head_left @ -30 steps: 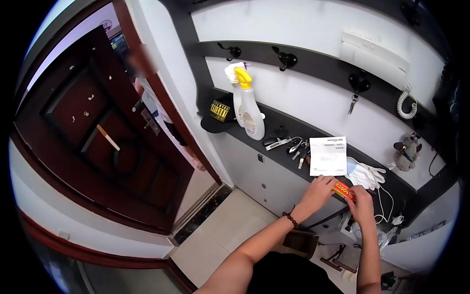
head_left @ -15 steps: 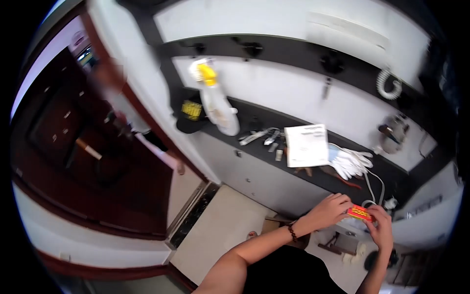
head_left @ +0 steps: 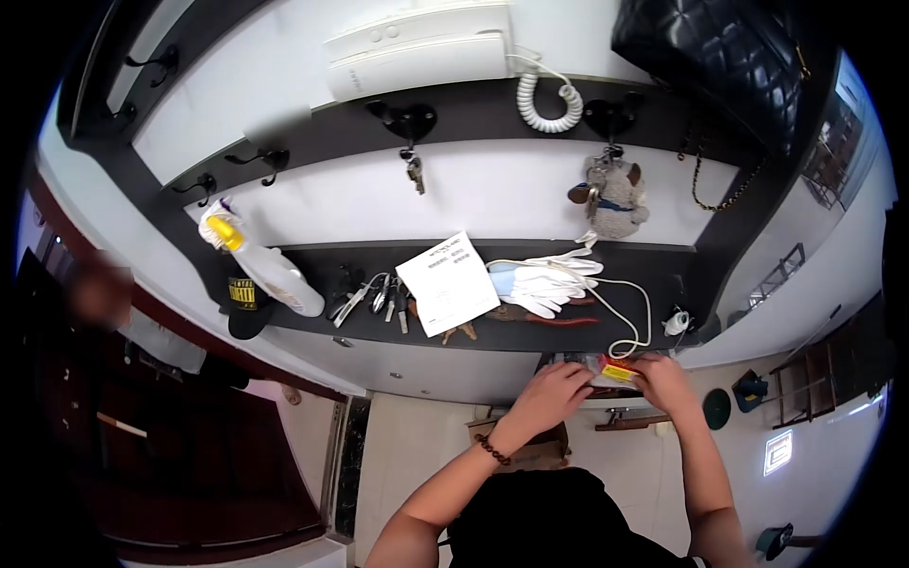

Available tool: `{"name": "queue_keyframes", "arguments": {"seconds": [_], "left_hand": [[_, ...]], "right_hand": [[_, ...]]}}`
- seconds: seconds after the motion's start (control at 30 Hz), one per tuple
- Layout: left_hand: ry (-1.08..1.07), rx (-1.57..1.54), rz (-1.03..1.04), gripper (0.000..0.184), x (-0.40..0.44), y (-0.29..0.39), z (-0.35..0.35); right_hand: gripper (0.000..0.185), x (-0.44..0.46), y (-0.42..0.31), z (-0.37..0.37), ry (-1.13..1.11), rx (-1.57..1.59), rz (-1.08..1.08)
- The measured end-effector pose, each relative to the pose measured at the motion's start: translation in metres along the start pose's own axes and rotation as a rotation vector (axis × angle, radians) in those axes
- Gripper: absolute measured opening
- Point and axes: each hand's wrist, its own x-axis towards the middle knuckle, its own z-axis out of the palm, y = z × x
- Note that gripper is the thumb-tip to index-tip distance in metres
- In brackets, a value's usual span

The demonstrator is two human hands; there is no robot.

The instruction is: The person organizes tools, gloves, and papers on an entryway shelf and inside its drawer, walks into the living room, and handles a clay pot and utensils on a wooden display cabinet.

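A small red and yellow box (head_left: 619,368) is at an open drawer (head_left: 606,403) under the shelf. My right hand (head_left: 666,381) has its fingertips closed on the box's right end. On the box's other side, my left hand (head_left: 557,390) bends its fingers over the drawer's contents, a little apart from the box. What those fingers grip, if anything, is hidden. Some clear or grey plastic packaging (head_left: 576,361) shows between the left hand and the shelf edge.
On the dark shelf (head_left: 369,331) lie a white paper (head_left: 449,284), white gloves (head_left: 549,282), red-handled pliers (head_left: 559,320), a white cable (head_left: 636,305) and a spray bottle (head_left: 275,275). An intercom phone (head_left: 421,57) hangs above. A cardboard box (head_left: 540,449) sits on the floor.
My view has swung to the right. Both hands held the red and yellow box; now the left has come off it, and the box is lower, at the drawer.
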Motion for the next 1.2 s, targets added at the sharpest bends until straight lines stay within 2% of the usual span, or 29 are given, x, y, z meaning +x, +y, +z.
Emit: {"name": "queue_keyframes", "arguments": {"seconds": [0.1,0.23,0.3,0.37,0.43,0.5,0.57,0.6,0.63,0.67,0.83,0.9,0.97,1.0,1.03,1.07,1.1,1.17,1.2], "left_hand": [[0.029,-0.029,-0.054,0.025,-0.006,0.0,-0.008],[0.123,-0.047,-0.051,0.023,-0.031,-0.013,-0.029],[0.169,-0.028,-0.065,0.024,-0.045,-0.019,-0.051],[0.286,0.012,-0.165,0.021,-0.059,-0.02,-0.074],[0.349,0.005,-0.234,0.018,-0.077,-0.029,-0.088],[0.401,0.003,-0.297,0.016,-0.088,-0.03,-0.093],[0.408,-0.087,-0.489,0.013,-0.094,-0.03,-0.093],[0.421,-0.084,-0.479,0.013,-0.095,-0.031,-0.093],[0.448,-0.048,-0.415,0.013,-0.096,-0.035,-0.09],[0.463,-0.014,-0.355,0.013,-0.095,-0.036,-0.086],[0.561,0.012,-0.306,0.014,-0.102,-0.035,-0.094],[0.585,0.047,-0.281,0.015,-0.103,-0.036,-0.098],[0.616,0.207,-0.292,0.027,-0.099,-0.037,-0.106],[0.623,0.213,-0.295,0.027,-0.097,-0.037,-0.114],[0.607,0.351,-0.289,0.035,-0.088,-0.037,-0.121],[0.575,0.485,-0.288,0.042,-0.083,-0.036,-0.124],[0.586,0.488,-0.291,0.042,-0.08,-0.044,-0.125],[0.5,0.531,-0.338,0.058,-0.073,-0.065,-0.121],[0.499,0.531,-0.338,0.058,-0.074,-0.066,-0.12]], "right_hand": [[0.019,0.002,-0.013,0.0,0.01,-0.132,0.048],[0.017,0.008,-0.012,0.008,0.032,-0.249,-0.009],[0.016,0.0,-0.032,-0.013,0.064,-0.194,-0.049],[0.016,-0.006,-0.056,-0.031,0.148,-0.144,-0.094],[0.016,0.002,-0.082,-0.051,0.245,0.068,-0.242],[0.017,0.026,-0.103,-0.058,0.278,0.139,-0.308],[0.019,0.058,-0.121,-0.062,0.33,0.162,-0.418],[0.019,0.08,-0.129,-0.06,0.354,0.105,-0.471],[0.019,0.097,-0.136,-0.056,0.274,0.073,-0.429],[0.02,0.111,-0.136,-0.045,0.285,0.051,-0.434],[0.024,0.166,-0.158,-0.005,0.339,-0.1,-0.551],[0.025,0.183,-0.165,0.003,0.305,-0.165,-0.462],[0.025,0.194,-0.168,0.012,0.299,-0.214,-0.432],[0.025,0.197,-0.178,0.015,0.28,-0.273,-0.378],[0.026,0.203,-0.184,0.014,0.267,-0.338,-0.323],[0.028,0.205,-0.179,0.018,0.315,-0.362,-0.37],[0.028,0.21,-0.184,0.016,0.317,-0.366,-0.381],[0.029,0.218,-0.193,0.012,0.269,-0.388,-0.278],[0.029,0.219,-0.193,0.013,0.269,-0.388,-0.277]]}}
